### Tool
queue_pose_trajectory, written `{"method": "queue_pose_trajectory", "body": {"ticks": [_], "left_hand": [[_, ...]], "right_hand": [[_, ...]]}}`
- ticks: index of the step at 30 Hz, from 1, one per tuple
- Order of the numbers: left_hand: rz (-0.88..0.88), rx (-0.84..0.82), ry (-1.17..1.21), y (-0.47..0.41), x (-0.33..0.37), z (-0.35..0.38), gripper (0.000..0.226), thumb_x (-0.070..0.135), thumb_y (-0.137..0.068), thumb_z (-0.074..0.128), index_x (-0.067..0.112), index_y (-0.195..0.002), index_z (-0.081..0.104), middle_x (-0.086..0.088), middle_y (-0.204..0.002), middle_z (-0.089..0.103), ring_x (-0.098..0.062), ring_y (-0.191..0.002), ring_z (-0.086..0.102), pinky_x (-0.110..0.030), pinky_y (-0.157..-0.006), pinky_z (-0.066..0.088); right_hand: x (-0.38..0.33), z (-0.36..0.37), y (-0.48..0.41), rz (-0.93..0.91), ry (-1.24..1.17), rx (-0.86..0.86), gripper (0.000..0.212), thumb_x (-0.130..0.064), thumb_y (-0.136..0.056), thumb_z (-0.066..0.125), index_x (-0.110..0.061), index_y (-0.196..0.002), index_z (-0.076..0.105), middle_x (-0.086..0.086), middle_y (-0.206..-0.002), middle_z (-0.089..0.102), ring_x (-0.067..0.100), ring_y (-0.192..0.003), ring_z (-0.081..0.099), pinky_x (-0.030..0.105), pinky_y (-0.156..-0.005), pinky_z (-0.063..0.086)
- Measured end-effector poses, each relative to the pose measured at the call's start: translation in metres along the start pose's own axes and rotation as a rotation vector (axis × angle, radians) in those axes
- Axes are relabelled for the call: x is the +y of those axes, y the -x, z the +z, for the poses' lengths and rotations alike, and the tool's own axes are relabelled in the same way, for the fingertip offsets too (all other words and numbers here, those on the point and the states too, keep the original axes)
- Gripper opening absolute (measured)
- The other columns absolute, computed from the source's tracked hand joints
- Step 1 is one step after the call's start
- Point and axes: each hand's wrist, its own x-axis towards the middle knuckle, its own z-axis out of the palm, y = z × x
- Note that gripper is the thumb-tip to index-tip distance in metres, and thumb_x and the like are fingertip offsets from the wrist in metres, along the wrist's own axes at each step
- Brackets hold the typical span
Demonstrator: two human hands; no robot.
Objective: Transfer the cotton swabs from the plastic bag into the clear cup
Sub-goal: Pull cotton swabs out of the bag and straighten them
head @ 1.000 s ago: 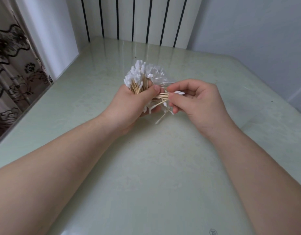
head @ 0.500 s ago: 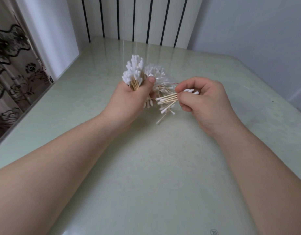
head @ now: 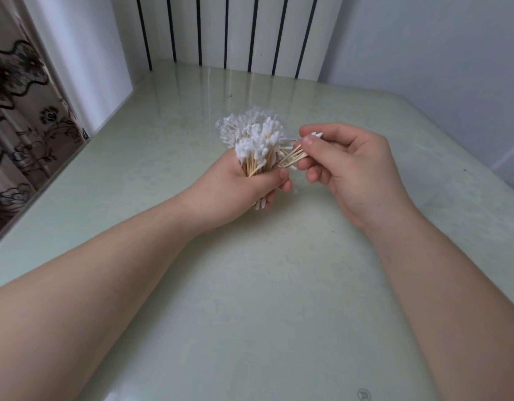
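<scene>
My left hand grips a thick upright bundle of cotton swabs with wooden sticks and white tips. Behind the bundle shows the crumpled clear plastic bag, still holding white-tipped swabs. My right hand pinches a small bunch of swabs between thumb and fingers, the sticks pointing left toward the big bundle and nearly touching it. No clear cup is in view.
Both hands hover over a pale green glossy table. The table's left edge borders a flowered curtain. A striped white panel and grey wall stand behind the far edge.
My left hand has turned and lowered, so the big bundle stands more upright in front of the bag. My right hand has brought its small bunch back toward the bundle.
</scene>
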Motion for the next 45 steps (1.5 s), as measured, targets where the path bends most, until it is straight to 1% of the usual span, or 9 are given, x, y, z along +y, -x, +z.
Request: {"method": "queue_pose_trajectory", "body": {"ticks": [5,11,17,25,32,36,38,41,45], "left_hand": [[-0.064,-0.003,0.008,-0.001,-0.005,-0.001,0.016,0.003,-0.102,0.056,0.004,-0.115,0.064,0.000,-0.077,0.063,-0.018,-0.060,0.057,-0.030,-0.054,0.048],[-0.125,0.015,-0.020,0.000,-0.004,0.000,0.021,0.011,-0.101,0.059,0.010,-0.080,0.057,-0.001,-0.060,0.052,-0.020,-0.054,0.053,-0.033,-0.052,0.046],[-0.188,0.085,0.025,0.000,-0.002,0.000,0.031,0.024,-0.099,0.065,0.016,-0.070,0.056,-0.007,-0.060,0.053,-0.024,-0.053,0.053,-0.035,-0.053,0.046],[-0.288,0.105,0.385,-0.001,0.006,0.001,0.022,0.021,-0.105,0.053,0.010,-0.119,0.066,-0.016,-0.098,0.074,-0.024,-0.082,0.074,-0.035,-0.068,0.062],[-0.294,-0.019,0.342,0.003,0.008,0.004,0.016,0.012,-0.101,0.059,0.013,-0.086,0.059,-0.002,-0.066,0.054,-0.013,-0.053,0.050,-0.022,-0.045,0.042],[-0.309,-0.042,0.356,0.005,0.014,0.005,0.017,0.011,-0.101,0.058,0.014,-0.086,0.061,-0.003,-0.062,0.054,-0.014,-0.051,0.053,-0.023,-0.045,0.047],[-0.315,-0.069,0.369,0.006,0.015,0.004,0.017,0.010,-0.102,0.057,0.015,-0.086,0.062,-0.005,-0.062,0.057,-0.017,-0.053,0.058,-0.026,-0.047,0.050],[-0.316,-0.110,0.374,0.007,0.016,0.004,0.014,0.010,-0.102,0.055,0.010,-0.089,0.061,-0.008,-0.066,0.062,-0.021,-0.059,0.064,-0.031,-0.053,0.052],[-0.308,-0.090,0.392,0.007,0.017,0.005,0.010,0.009,-0.101,0.055,0.005,-0.093,0.058,-0.007,-0.066,0.061,-0.018,-0.058,0.064,-0.029,-0.053,0.052]], "right_hand": [[0.001,0.000,0.000,0.045,0.067,-0.064,0.009,-0.008,-0.092,0.068,-0.013,-0.095,0.075,0.008,-0.088,0.076,0.015,-0.075,0.067,0.026,-0.053,0.046],[0.003,-0.003,-0.002,-0.031,0.097,-0.006,0.009,-0.017,-0.090,0.070,-0.017,-0.095,0.076,0.007,-0.096,0.077,0.017,-0.081,0.064,0.030,-0.056,0.046],[-0.006,-0.007,-0.003,-0.127,-0.132,0.189,0.010,-0.006,-0.097,0.061,-0.008,-0.098,0.070,0.009,-0.086,0.075,0.016,-0.073,0.063,0.026,-0.058,0.050],[-0.002,0.001,0.002,-0.138,0.069,0.108,0.012,-0.005,-0.093,0.067,-0.013,-0.101,0.072,0.005,-0.077,0.076,0.013,-0.064,0.063,0.026,-0.058,0.051],[0.014,0.008,0.007,-0.165,0.400,-0.030,0.031,-0.026,-0.092,0.069,-0.020,-0.122,0.072,-0.007,-0.097,0.078,-0.001,-0.089,0.070,0.043,-0.093,0.057],[0.015,0.008,0.009,-0.195,0.394,-0.081,0.052,-0.028,-0.094,0.065,-0.028,-0.144,0.051,-0.007,-0.094,0.078,0.017,-0.094,0.074,0.044,-0.098,0.054],[0.016,0.008,0.008,-0.210,0.418,-0.086,0.050,-0.028,-0.093,0.065,-0.029,-0.142,0.053,-0.001,-0.092,0.078,0.028,-0.088,0.072,0.046,-0.096,0.054],[0.014,0.008,0.008,-0.195,0.397,-0.104,0.041,-0.021,-0.095,0.065,-0.023,-0.135,0.062,-0.007,-0.099,0.077,0.007,-0.096,0.072,0.039,-0.099,0.054],[0.011,0.009,0.012,-0.160,0.304,-0.255,0.026,-0.013,-0.104,0.051,0.006,-0.093,0.065,0.010,-0.063,0.065,0.028,-0.057,0.069,0.042,-0.068,0.055]]}}
